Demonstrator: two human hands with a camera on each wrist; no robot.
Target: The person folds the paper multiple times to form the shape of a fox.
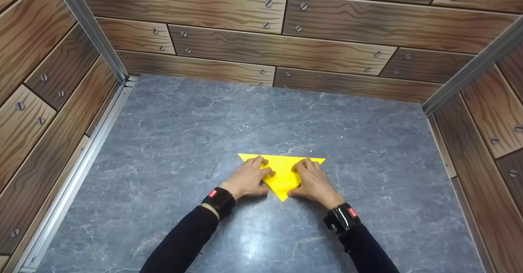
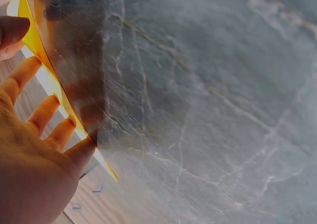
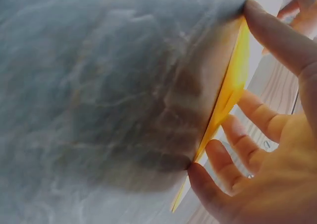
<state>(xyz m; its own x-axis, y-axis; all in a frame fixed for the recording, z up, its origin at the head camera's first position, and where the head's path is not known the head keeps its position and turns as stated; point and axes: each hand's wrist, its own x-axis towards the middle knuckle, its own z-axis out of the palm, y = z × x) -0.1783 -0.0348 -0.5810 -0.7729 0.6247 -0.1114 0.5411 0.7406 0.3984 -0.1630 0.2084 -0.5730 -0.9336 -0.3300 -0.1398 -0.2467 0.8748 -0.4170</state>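
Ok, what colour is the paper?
Bright yellow; the paper shows best in the head view.

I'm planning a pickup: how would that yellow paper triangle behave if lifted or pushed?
The yellow paper is probably light, since its edges look thin in the wrist views. That thinness also suggests it could bend or crease if pinched. Pushed, it would likely slide rather than roll, lying nearly flat on the smooth-looking gray surface.
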